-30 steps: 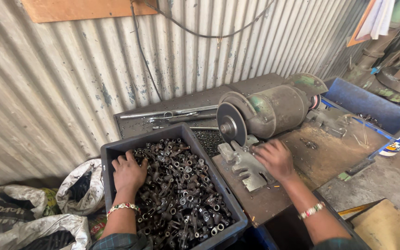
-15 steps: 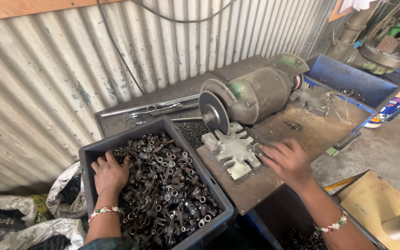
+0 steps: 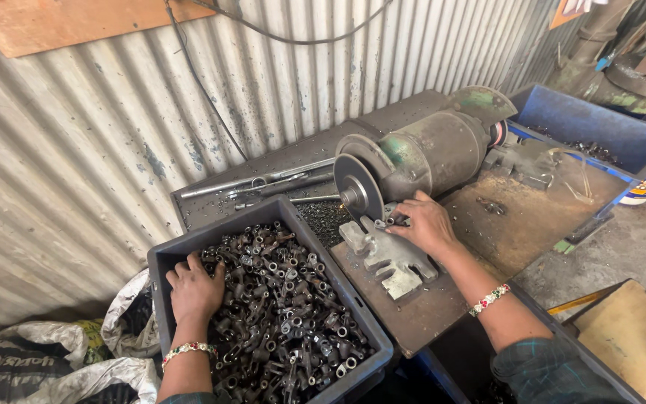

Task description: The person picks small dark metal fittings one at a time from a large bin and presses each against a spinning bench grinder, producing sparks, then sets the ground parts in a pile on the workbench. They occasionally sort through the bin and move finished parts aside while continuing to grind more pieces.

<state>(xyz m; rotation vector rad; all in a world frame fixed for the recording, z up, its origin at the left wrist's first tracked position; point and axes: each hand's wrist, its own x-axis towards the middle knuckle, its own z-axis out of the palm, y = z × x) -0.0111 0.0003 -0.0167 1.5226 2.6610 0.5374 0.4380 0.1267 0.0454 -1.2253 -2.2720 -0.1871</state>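
Holding a small metal fitting [image 3: 393, 221] pinched at the grinding disc [image 3: 359, 187] of the bench grinder [image 3: 428, 153], right hand [image 3: 426, 227] works while left hand [image 3: 194, 288] rests spread in the grey crate [image 3: 353, 318], heaped with fittings, most seemingly left to grind.

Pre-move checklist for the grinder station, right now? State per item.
1. Right hand holds a small metal part at the grinding disc: ok.
2. Part supported on the metal rest plate: ok.
3. Fingers clear of the disc: not ok, very close and bare.
4. Disc spinning: cannot tell.
5. Left hand on the parts in the grey bin, away from the disc: ok.
6. Disc guard: not ok, disc face exposed.
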